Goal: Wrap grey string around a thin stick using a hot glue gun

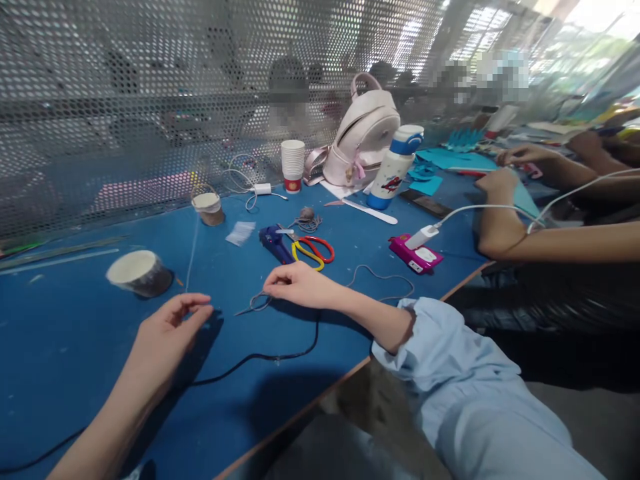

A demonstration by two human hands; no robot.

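My right hand (306, 287) pinches a length of grey yarn (257, 305) above the blue table. A small loop and a loose end stick out to the left of its fingertips. More yarn trails off behind the wrist to the right. My left hand (167, 333) hovers to the left, fingers curved and thumb a little apart, with nothing visible between them. Just beyond my right hand lie scissors (320, 252) with red and yellow handles and a dark blue glue gun (275, 243). A grey yarn ball (307, 215) rests behind them.
A cup-like piece (145, 273) lies tilted at left; a small handled basket (209, 208) stands behind. Paper cups (293, 163), a backpack (363, 140), a bottle (395, 167) and a pink power strip (415, 255) stand farther off. A black cable (250, 358) crosses the front. Another person's arms (560, 243) rest at right.
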